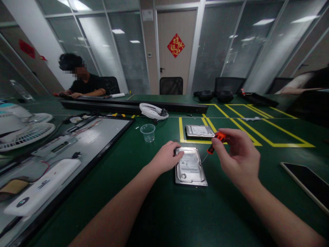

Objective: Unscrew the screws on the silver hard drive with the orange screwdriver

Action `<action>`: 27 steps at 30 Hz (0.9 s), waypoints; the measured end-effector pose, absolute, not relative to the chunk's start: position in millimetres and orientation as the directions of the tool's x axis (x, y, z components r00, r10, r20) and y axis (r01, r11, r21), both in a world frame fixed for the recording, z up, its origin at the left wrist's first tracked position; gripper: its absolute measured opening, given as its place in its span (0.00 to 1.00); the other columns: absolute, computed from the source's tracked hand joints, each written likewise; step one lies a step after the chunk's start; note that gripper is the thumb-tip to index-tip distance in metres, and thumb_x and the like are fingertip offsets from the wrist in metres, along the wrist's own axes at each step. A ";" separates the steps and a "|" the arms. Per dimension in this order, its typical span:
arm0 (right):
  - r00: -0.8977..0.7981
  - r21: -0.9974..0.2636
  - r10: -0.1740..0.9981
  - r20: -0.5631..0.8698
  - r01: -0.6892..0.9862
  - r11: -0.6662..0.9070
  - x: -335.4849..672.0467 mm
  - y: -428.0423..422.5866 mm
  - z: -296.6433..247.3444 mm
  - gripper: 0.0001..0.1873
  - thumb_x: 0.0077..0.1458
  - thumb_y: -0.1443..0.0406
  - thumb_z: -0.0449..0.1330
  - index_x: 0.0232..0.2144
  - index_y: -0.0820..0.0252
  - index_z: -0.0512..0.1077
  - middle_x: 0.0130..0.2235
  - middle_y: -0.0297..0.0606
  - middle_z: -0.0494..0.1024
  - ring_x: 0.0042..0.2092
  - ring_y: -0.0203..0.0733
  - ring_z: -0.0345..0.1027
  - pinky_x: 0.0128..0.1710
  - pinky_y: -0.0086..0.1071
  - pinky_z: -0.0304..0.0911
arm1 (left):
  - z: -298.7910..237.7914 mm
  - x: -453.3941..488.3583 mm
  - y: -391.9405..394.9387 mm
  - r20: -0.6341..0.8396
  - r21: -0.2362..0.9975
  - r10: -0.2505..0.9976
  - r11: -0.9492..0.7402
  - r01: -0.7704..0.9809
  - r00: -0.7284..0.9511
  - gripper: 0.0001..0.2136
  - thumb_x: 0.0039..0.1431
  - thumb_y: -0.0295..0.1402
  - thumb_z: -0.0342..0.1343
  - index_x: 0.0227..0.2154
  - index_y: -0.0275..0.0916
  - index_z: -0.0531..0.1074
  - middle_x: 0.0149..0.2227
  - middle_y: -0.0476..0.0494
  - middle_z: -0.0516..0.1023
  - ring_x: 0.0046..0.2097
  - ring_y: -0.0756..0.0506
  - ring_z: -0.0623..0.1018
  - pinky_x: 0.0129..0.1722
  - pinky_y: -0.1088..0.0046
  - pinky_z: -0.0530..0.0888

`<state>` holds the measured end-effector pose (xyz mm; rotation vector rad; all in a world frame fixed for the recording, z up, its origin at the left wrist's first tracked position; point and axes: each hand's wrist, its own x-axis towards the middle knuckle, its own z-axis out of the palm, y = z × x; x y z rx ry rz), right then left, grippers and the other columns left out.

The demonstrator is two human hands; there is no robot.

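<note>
A silver hard drive (191, 171) lies label up on the green table in front of me. My left hand (168, 156) grips its upper left side, the thumb resting on the label and the fingertips curled over the far edge. Between thumb and fingers, my right hand (239, 154) pinches an orange and black screwdriver (219, 138). The screwdriver is tilted, its thin shaft running down to the right edge of the drive; whether the tip sits on a screw is too small to tell. Just beyond lies a second hard drive (199, 131).
A clear plastic cup (148, 133) and a white fan grille (153, 111) stand farther back. An opened panel (102, 132) fills the left, with a white device (43, 187) on it. At right lies a phone-like slab (308, 183). Another person (87, 84) sits across the table.
</note>
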<state>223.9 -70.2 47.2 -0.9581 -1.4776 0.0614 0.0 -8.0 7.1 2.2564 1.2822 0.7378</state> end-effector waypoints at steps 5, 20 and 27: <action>0.151 -0.580 0.590 0.793 0.481 0.657 223.0 -71.9 47.5 0.18 0.59 0.67 0.67 0.52 0.50 0.75 0.45 0.37 0.78 0.44 0.42 0.75 0.46 0.39 0.73 | 6.3 0.1 -7.5 0.245 0.603 0.867 -0.486 0.633 0.433 0.16 0.68 0.40 0.55 0.50 0.36 0.78 0.46 0.39 0.77 0.44 0.42 0.78 0.46 0.64 0.75; 0.170 -0.651 0.643 0.747 0.386 0.654 221.6 -74.9 47.3 0.15 0.66 0.64 0.61 0.53 0.51 0.74 0.50 0.41 0.81 0.50 0.46 0.79 0.52 0.44 0.74 | 8.9 -0.4 -8.1 0.217 0.610 0.874 -0.469 0.638 0.435 0.16 0.68 0.41 0.55 0.51 0.38 0.77 0.48 0.39 0.77 0.45 0.41 0.78 0.47 0.64 0.75; 0.143 -0.577 0.593 0.792 0.493 0.652 223.1 -71.4 48.0 0.16 0.61 0.66 0.65 0.52 0.50 0.75 0.43 0.37 0.78 0.43 0.42 0.74 0.44 0.39 0.72 | 6.9 -0.4 -7.7 0.235 0.609 0.871 -0.478 0.632 0.433 0.16 0.67 0.40 0.55 0.51 0.37 0.78 0.48 0.38 0.77 0.45 0.41 0.78 0.47 0.64 0.75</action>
